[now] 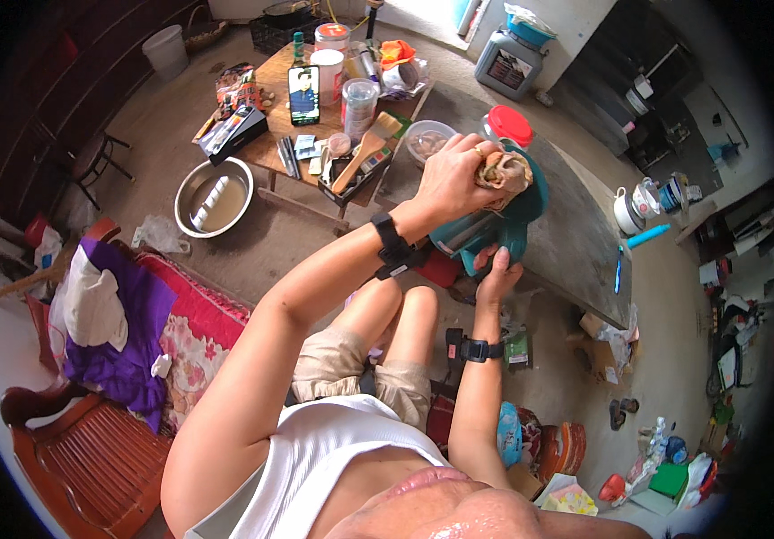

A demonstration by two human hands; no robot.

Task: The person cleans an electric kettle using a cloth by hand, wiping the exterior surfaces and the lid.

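Note:
My left hand [454, 176], with a ring and a black wrist strap, grips a crumpled, patterned brown cloth [505, 176]. The cloth is against the round rim of a teal plastic vessel with a handle, perhaps a jug [536, 192]. From below, my right hand [499, 277] holds that vessel by its handle, thumb up. The vessel is tilted above the near edge of a dark grey tabletop [575, 249]; its inside is mostly hidden by the cloth and left hand. A red-lidded jar [509, 125] and a clear plastic tub [429, 140] stand just beyond.
A wooden table [272, 87] carries a propped phone [304, 96], a tumbler [360, 101], a wooden-handled brush [363, 158] and other clutter. On the floor, a metal basin [214, 197] holds cloudy water and a white roll. A blue pen [619, 269] lies at the grey tabletop's right edge.

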